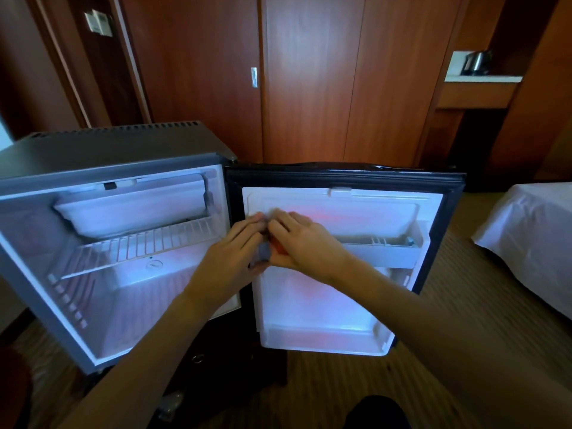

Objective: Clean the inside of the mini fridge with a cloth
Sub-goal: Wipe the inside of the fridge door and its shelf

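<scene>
Head view. One mini fridge, door swung fully open; one wire shelf inside the cabinet, one door bin on the inner door panel. Two hands, both meeting at the hinge-side edge of the door panel. One small grey-and-orange item, likely the cloth, blurred; it sits between the hands, at 3 o'clock of the left hand and 9 o'clock of the right hand. Both hands have fingers bent around it, pinching it together. One bed at 3 o'clock of the door.
</scene>
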